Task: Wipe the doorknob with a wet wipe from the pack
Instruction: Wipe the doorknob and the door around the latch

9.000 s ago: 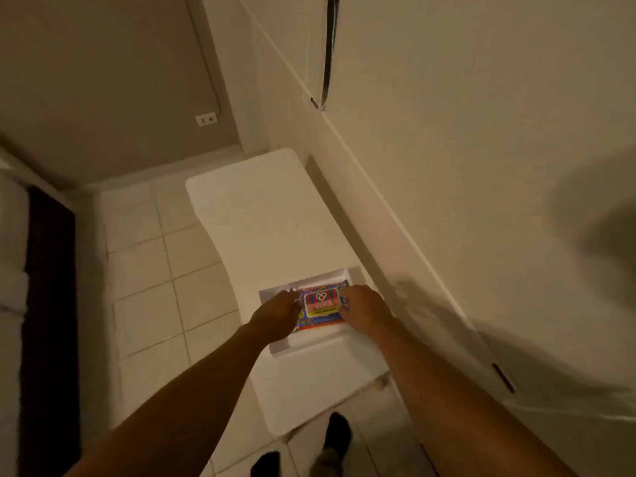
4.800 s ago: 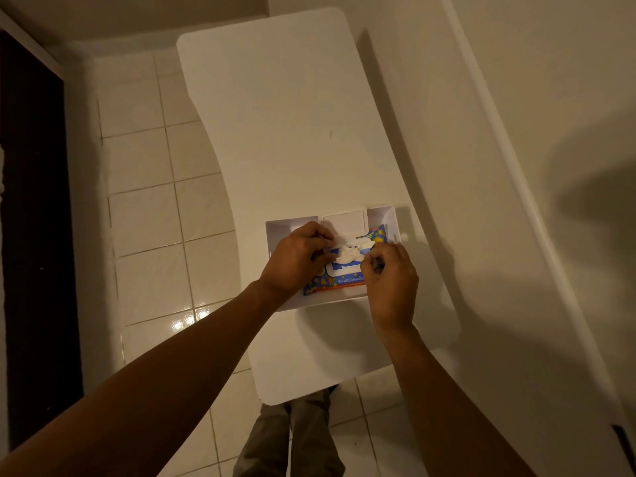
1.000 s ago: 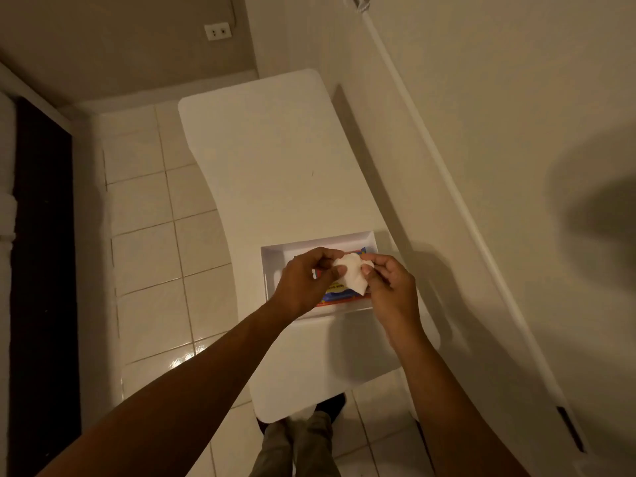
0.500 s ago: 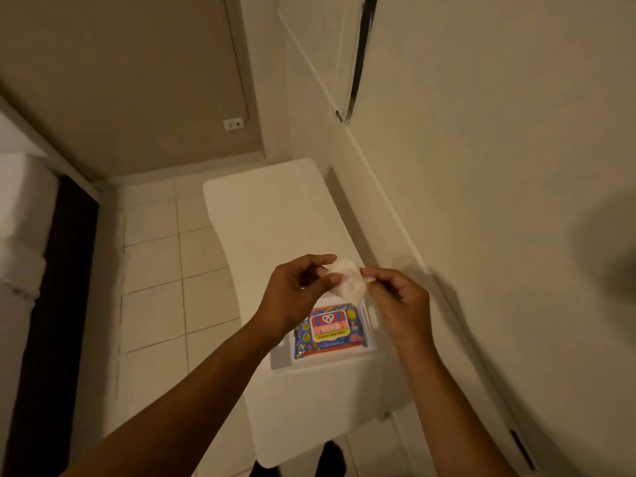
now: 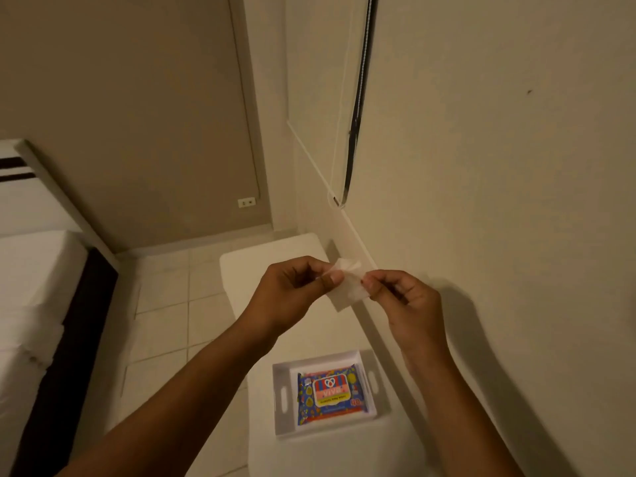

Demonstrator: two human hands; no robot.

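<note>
Wet wipe (image 5: 347, 285) pinched between left hand (image 5: 292, 292) and right hand (image 5: 401, 299), both closed on its edges, above the surface (image 5: 275, 270); pack (image 5: 328, 395) lies in a white tray (image 5: 284, 397). Spreading it flat should aid wiping; doorknob unseen.

Wipe (image 5: 347, 287) btwn L hand (image 5: 296, 290), R hand (image 5: 402, 301)

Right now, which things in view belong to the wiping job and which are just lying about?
Job:
- wet wipe, pinched between left hand and right hand
- wipe pack, in the white tray
- doorknob: not in view

Lying about:
- white table
- bed
- wall socket
</note>
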